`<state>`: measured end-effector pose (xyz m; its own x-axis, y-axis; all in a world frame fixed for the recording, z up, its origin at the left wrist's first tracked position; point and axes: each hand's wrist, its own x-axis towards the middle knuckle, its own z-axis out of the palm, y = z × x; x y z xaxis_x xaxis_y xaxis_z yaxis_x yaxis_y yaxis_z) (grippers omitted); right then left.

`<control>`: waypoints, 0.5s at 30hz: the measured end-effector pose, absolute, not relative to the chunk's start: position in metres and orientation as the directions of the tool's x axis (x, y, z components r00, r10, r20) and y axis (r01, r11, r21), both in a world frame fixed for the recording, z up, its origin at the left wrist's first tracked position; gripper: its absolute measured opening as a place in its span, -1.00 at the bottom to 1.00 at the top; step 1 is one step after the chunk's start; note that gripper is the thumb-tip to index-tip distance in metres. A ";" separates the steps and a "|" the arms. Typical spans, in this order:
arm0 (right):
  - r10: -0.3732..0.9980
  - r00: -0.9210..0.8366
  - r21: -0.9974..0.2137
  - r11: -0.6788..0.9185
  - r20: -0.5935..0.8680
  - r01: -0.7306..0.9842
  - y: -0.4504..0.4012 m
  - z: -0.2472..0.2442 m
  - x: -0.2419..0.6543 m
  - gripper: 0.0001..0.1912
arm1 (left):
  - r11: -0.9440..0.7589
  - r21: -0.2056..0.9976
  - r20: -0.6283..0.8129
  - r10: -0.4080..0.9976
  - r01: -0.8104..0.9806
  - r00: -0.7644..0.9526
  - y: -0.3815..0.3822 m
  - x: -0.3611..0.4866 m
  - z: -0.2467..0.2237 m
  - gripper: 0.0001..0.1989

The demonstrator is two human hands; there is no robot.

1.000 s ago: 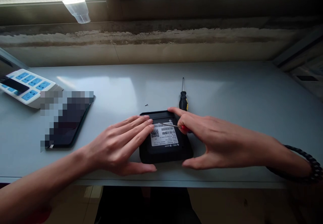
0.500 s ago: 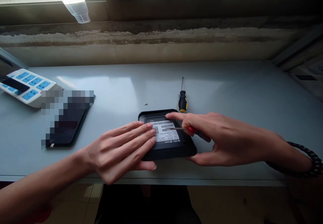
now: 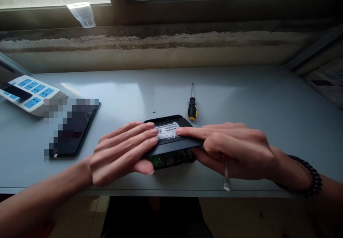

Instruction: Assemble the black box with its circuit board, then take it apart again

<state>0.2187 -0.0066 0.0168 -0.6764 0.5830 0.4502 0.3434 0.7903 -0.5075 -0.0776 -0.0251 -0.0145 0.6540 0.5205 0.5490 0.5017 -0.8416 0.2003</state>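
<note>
A black electronic box, perhaps a router or set-top box, lies near the table's front edge. Its black cover [image 3: 174, 143] bears a white barcode label [image 3: 168, 130] and is tilted up at the near side, baring a green circuit board [image 3: 163, 161]. My left hand [image 3: 124, 147] lies across the cover's left part, fingers on top and thumb at the near edge. My right hand [image 3: 235, 148] grips the cover's right side, index finger on the label. Curled in that hand is a small screwdriver with a red part [image 3: 224, 156]; one end points down toward me, the rest is hidden.
A black-and-yellow screwdriver [image 3: 192, 109] lies behind the box, with a small screw [image 3: 154, 112] to its left. At left are a phone [image 3: 77, 134], partly pixelated, and a white power strip [image 3: 33, 95] with blue sockets. A clear plastic cup [image 3: 83, 15] hangs by the window.
The cover's near side has come up, showing the circuit board. My right hand turned, so the small screwdriver no longer points across the label. My left hand slid slightly left.
</note>
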 end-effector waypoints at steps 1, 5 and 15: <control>0.621 -0.643 -0.558 0.756 0.448 0.342 -0.008 0.016 0.218 -0.57 | -0.857 0.151 0.653 0.460 0.492 0.602 -0.024 -0.075 -0.015 -0.42; 0.742 -0.486 -0.684 0.647 0.462 0.338 -0.009 0.012 0.216 -0.53 | -0.795 0.262 0.733 0.533 0.548 0.422 -0.016 -0.067 -0.018 -0.45; 0.838 -0.270 -0.757 0.545 0.475 0.359 -0.005 0.008 0.210 -0.47 | -0.716 0.392 0.621 0.669 0.578 0.408 -0.013 -0.065 -0.019 -0.62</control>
